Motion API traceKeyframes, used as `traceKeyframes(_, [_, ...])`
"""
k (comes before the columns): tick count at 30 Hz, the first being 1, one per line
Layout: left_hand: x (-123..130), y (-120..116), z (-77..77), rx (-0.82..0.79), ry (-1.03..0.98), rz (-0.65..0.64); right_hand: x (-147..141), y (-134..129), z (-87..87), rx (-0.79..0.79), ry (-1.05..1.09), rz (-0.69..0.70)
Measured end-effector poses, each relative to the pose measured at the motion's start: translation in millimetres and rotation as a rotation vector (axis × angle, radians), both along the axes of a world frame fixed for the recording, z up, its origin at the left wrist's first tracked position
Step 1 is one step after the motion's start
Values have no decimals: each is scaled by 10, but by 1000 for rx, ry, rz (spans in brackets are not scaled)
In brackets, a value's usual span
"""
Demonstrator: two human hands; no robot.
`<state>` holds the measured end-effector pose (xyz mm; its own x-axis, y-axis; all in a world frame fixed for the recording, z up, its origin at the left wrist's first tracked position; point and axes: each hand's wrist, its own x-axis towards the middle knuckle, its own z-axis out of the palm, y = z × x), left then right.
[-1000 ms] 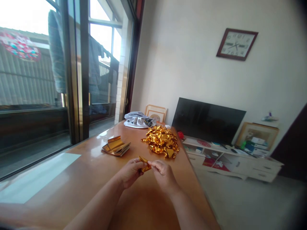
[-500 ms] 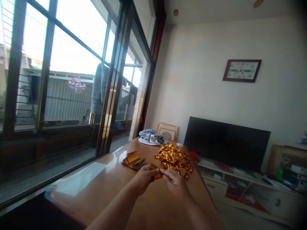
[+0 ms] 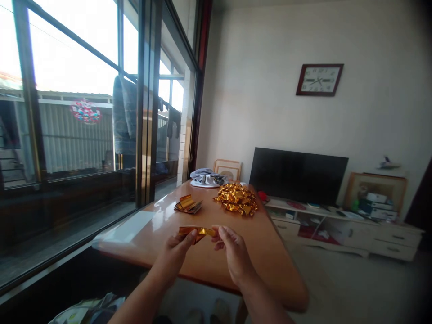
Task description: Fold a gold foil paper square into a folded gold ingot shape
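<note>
A partly folded piece of gold foil paper (image 3: pixel 203 231) is stretched between my two hands, above the near part of the table. My left hand (image 3: pixel 178 247) pinches its left portion, thumb on top. At its right end, my right hand (image 3: pixel 231 249) grips it between thumb and fingers. Beyond my left hand lies a stack of flat gold foil sheets (image 3: pixel 188 204), some curling up. Farther off to the right rests a heap of folded gold foil pieces (image 3: pixel 237 198).
The brown table (image 3: pixel 270 270) runs away from me beside a large window. White and grey cloth (image 3: pixel 207 178) sits at its far end. A pale sheet (image 3: pixel 130 227) lies along the left edge. To the right stand a television (image 3: pixel 299 175) and a low white cabinet (image 3: pixel 364 234).
My view has turned right and down. The gold foil, bunched between close hands before, is now drawn out wider, with my hands farther apart and nearer to me.
</note>
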<state>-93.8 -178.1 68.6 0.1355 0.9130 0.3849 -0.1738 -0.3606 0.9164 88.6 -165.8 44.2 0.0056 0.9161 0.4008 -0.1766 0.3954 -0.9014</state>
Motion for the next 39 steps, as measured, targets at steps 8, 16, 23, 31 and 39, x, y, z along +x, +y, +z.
traceKeyframes(8, [-33,-549,47,48,45,44,-229,-576,166,93,-25,79])
traceKeyframes(16, [-75,-651,-39,3,-67,-27,-205,-675,186,98,-61,73])
traceKeyframes(23, [-50,-632,-120,2,-98,-36,-191,-694,156,59,-20,84])
traceKeyframes(31, [-35,-656,-119,74,35,9,-218,-754,174,31,15,156])
traceKeyframes(39, [-34,-643,-178,43,11,17,-214,-745,162,88,-29,132])
